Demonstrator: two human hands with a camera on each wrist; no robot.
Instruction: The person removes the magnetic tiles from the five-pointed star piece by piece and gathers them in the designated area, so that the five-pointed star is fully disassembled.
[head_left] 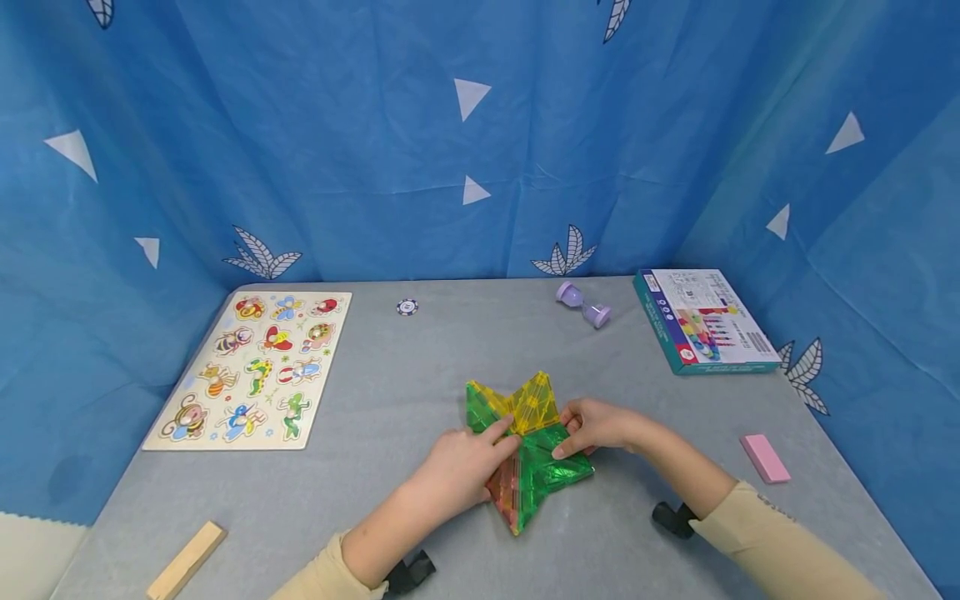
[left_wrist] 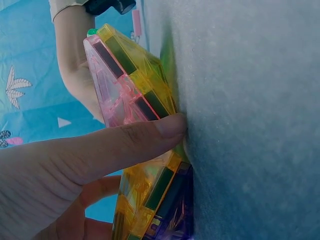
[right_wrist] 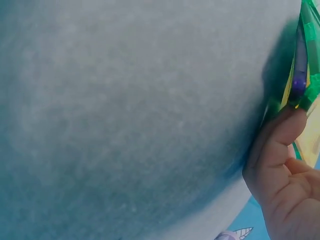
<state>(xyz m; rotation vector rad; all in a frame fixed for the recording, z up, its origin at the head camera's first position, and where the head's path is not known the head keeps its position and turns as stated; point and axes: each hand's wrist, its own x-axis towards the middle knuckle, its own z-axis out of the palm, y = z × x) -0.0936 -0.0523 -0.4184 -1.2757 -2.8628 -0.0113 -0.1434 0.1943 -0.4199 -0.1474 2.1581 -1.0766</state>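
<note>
A star-shaped build of see-through magnetic tiles (head_left: 551, 468), with green, yellow and reddish faces, lies on the grey table between both hands. My left hand (head_left: 459, 473) grips its left side, fingers over the top. In the left wrist view the thumb (left_wrist: 150, 134) lies across the tiles' magnet-lined edges, where pink, yellow, orange and dark blue pieces (left_wrist: 157, 187) show stacked. My right hand (head_left: 600, 425) holds the right side, its thumb on a green face. In the right wrist view, fingertips meet the low edge of green and purple tiles (right_wrist: 311, 85); the rest is cut off.
A wooden insect puzzle board (head_left: 255, 367) lies at the left, with a wooden block (head_left: 186, 560) in front. Toward the back are a poker chip (head_left: 407, 307), a purple sand timer (head_left: 583, 305) and a game box (head_left: 705, 321). A pink block (head_left: 766, 458) lies at the right.
</note>
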